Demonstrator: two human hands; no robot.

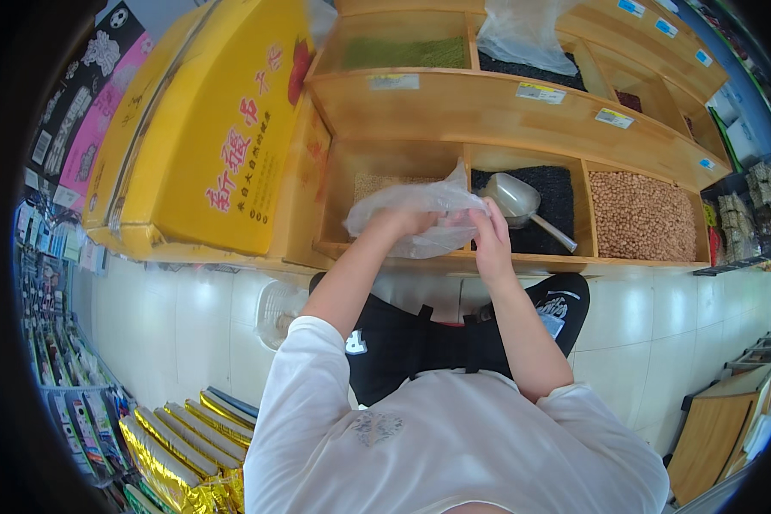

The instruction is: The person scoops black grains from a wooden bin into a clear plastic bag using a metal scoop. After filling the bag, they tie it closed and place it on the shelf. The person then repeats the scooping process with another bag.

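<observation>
A clear plastic bag point(392, 202) is spread between my hands over the front bins. My left hand point(414, 220) is partly inside or behind the film, its fingers blurred by the plastic. With its fingertips, my right hand point(493, 234) pinches the bag's right edge. Just right of the bag, a metal scoop point(514, 196) lies on black grains point(556, 186), its handle pointing towards the front edge. Beige grains point(385, 184) show behind the bag in the left bin. Light brown beans or nuts point(642, 218) fill the bin on the right.
The wooden bin stand point(424, 106) has an upper row with green beans point(424, 53) and another plastic bag point(520, 38). A large yellow carton point(231, 128) stands at the left. On the floor are a white basket point(273, 311) and gold-coloured packages point(180, 443).
</observation>
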